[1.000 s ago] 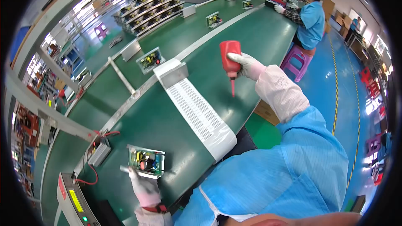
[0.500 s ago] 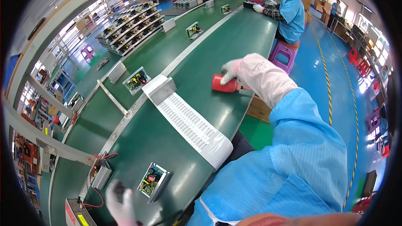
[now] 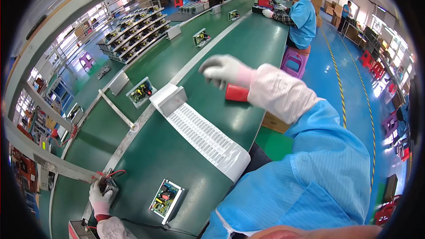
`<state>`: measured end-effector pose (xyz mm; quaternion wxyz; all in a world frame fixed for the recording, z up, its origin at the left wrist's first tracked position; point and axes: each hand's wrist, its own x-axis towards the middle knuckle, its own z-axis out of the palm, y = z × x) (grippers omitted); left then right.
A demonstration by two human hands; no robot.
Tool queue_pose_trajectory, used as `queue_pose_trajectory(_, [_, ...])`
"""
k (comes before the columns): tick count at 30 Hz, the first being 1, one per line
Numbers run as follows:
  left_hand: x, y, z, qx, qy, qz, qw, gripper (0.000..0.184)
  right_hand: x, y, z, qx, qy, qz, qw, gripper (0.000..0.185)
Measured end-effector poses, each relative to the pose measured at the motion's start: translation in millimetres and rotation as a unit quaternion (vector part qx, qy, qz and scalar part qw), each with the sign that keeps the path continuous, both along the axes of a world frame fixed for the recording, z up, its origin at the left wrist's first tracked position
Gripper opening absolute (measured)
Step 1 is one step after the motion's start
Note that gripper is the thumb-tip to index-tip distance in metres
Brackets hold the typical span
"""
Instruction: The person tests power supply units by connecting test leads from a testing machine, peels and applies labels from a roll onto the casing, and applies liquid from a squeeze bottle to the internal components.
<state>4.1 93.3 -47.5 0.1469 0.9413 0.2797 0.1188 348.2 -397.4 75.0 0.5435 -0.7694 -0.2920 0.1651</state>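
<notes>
My right hand (image 3: 223, 70), in a white glove, is raised over the green bench with its fingers apart and nothing in them. Below its wrist lies a red bottle (image 3: 237, 93), partly covered by the sleeve. At the lower left my gloved left hand (image 3: 100, 197) is at the dark connector with red wires on a metal-cased unit (image 3: 113, 190); its fingers are curled round the dark part. A circuit board in a metal frame (image 3: 166, 199) lies on the bench to the right of that hand. A sheet of printed labels (image 3: 201, 135) runs from a metal block (image 3: 170, 101) to the bench's front edge.
More framed boards (image 3: 141, 92) stand along the far green strip (image 3: 155, 68), beyond a pale rail. A rack of boards (image 3: 133, 35) is behind it. A co-worker in blue (image 3: 303, 22) sits at the far right of the bench. A white post (image 3: 53, 161) crosses the left side.
My right hand has let go of the red bottle, which now lies on the bench, and has moved left. My left hand has left the framed board and reached the wired unit.
</notes>
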Motion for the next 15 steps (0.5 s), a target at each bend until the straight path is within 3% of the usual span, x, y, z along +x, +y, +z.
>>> queue_pose_trajectory(4, [2.1, 4.3, 7.1, 0.051, 0.097, 0.013, 0.994, 0.059, -37.9, 57.9, -35.9, -0.046, 0.018, 0.157, 0.986, 0.030])
queue_pose_trajectory(9, [-10.0, -35.0, 3.6, 0.097, 0.007, -0.007, 0.995, 0.068, -80.1, 135.0, -63.1, -0.027, -0.024, 0.290, 0.956, 0.029])
queue_pose_trajectory(12, [-12.4, -74.6, -8.5, 0.181, 0.016, -0.008, 0.983, 0.070, -107.3, 191.3, -100.1, 0.080, -0.159, 0.331, 0.927, 0.032])
queue_pose_trajectory(14, [-9.5, -93.7, -20.0, 0.263, 0.021, -0.012, 0.965, 0.071, -128.3, 231.0, -127.7, 0.062, -0.297, 0.303, 0.904, 0.032])
queue_pose_trajectory(15, [-9.8, -96.3, -25.2, 0.260, 0.024, -0.010, 0.965, 0.071, -135.4, 240.7, -130.2, 0.060, -0.294, 0.306, 0.903, 0.032])
